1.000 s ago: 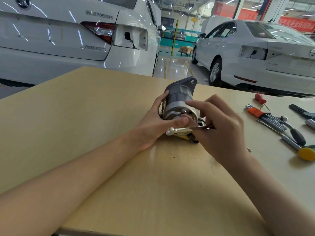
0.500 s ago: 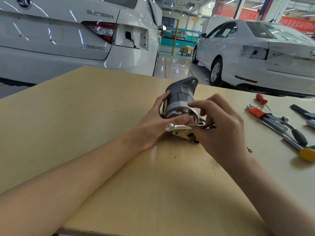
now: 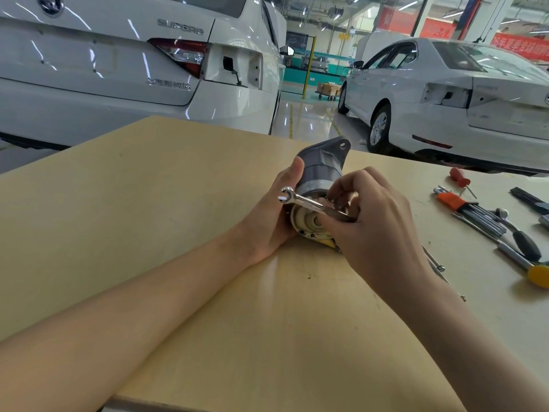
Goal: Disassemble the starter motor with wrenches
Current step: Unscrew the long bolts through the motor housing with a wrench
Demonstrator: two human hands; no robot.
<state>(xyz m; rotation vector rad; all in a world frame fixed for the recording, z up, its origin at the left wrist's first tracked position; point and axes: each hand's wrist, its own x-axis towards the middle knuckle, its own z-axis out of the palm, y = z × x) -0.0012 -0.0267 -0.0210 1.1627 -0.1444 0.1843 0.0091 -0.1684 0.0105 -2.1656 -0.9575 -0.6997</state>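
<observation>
You've got the starter motor [image 3: 322,173] lying on its side near the far edge of the surface [image 3: 148,203], left hand [image 3: 271,221] wrapped around the housing, right hand [image 3: 371,221] fingers pinching the wrench [image 3: 309,203] across the end cap. I'd keep that left grip firm so the body doesn't roll, seat the wrench fully before pulling, short swings only

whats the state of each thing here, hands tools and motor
motor: lying on its side on the table, end cap toward the camera
wrench: held across the end cap, free end up-left
left hand: grips the motor body
right hand: fingers curled round the wrench
hex keys: lying loose at right, in an orange holder
red screwdriver: lying untouched
</observation>
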